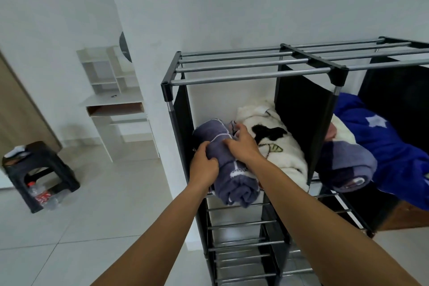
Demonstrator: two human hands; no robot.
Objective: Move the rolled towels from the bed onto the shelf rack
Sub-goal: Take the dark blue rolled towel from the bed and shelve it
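The shelf rack [255, 76], a black frame with metal rods, stands against a white wall and is divided by a black fabric panel into a left and a right compartment on its upper tier. In the left compartment a rolled purple-grey towel [232, 181] with thin white lines lies on the rods along the left wall, its rolled end projecting slightly past the front edge of the tier. The left hand [204, 165] grips this roll from its left side, fingers curled over the top. The right hand [243, 146] rests on the roll's upper right side with fingers bent and spread; whether it clasps the fabric or only presses on it cannot be determined. Just beside the roll, touching it on the right, lies a white fleece bundle [278, 146] with a black patch, filling the rest of the left compartment up to the divider. In the right compartment a second rolled purple-grey towel [348, 167] lies at the front edge beside the divider, with a blue blanket [390, 146] bearing a pale star against it on the right. The lower tiers show bare rods. On the tiled floor at the far left stands a black stool [41, 169] with plastic bottles [44, 197] beneath it; a white desk [113, 104] stands at the wall behind.
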